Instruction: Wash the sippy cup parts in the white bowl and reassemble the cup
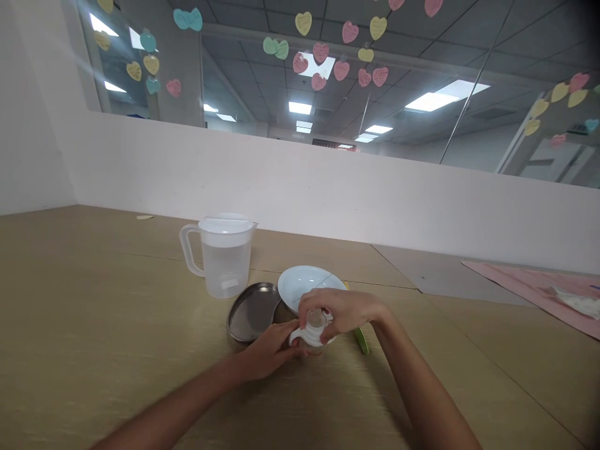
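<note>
A small white and clear container (311, 335) with a curved white handle is between my hands, low in the middle. My left hand (273, 350) grips it from the left and below, its fingers partly hidden underneath. From above, my right hand (338, 308) has its fingers curled around the clear top part. Just behind my right hand lies a white bowl (304, 282), partly covered by it. A metal tray (254, 311) with a curved rim sits beyond my left hand. Part of a green item (361, 341) shows under my right wrist.
A translucent lidded pitcher (227, 262) stands behind the metal tray, its handle to the left. Far right, a pink cloth (525, 286) bears a white packet (579, 302). The wooden table (117, 325) ends at a white wall below a window with heart-shaped notes.
</note>
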The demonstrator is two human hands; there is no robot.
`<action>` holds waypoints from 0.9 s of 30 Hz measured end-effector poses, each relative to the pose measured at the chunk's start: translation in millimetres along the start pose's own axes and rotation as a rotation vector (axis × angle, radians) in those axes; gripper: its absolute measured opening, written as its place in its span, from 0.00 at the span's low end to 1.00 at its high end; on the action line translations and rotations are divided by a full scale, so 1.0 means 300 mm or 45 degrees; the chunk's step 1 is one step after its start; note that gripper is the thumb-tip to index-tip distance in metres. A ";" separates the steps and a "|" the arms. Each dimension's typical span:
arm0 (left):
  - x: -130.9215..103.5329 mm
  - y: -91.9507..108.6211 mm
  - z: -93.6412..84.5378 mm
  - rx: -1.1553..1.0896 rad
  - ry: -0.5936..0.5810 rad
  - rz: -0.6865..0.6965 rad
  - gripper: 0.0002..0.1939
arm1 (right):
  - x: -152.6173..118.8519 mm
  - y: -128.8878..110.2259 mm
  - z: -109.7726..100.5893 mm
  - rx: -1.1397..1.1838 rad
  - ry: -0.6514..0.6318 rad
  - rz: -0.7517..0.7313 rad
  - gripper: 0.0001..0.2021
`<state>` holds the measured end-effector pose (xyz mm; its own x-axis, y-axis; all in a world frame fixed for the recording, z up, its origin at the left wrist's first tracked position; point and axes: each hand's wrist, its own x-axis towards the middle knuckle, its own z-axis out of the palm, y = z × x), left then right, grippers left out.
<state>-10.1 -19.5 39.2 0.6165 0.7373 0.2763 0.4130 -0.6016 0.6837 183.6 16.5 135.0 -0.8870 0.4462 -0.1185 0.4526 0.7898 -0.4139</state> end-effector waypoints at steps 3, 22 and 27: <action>0.005 -0.014 -0.003 -0.059 -0.084 -0.010 0.14 | -0.003 -0.003 -0.003 0.063 0.087 0.114 0.18; 0.001 0.004 0.001 -0.124 -0.089 -0.026 0.18 | -0.055 0.027 -0.050 0.406 0.268 -0.136 0.07; 0.002 -0.017 0.008 -0.070 -0.071 -0.003 0.19 | -0.080 0.013 -0.064 0.450 0.495 -0.008 0.08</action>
<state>-10.3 -16.7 34.3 0.6525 0.7197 0.2373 0.3783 -0.5807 0.7209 208.5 16.8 153.6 -0.7603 0.6178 0.2008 0.3291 0.6328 -0.7008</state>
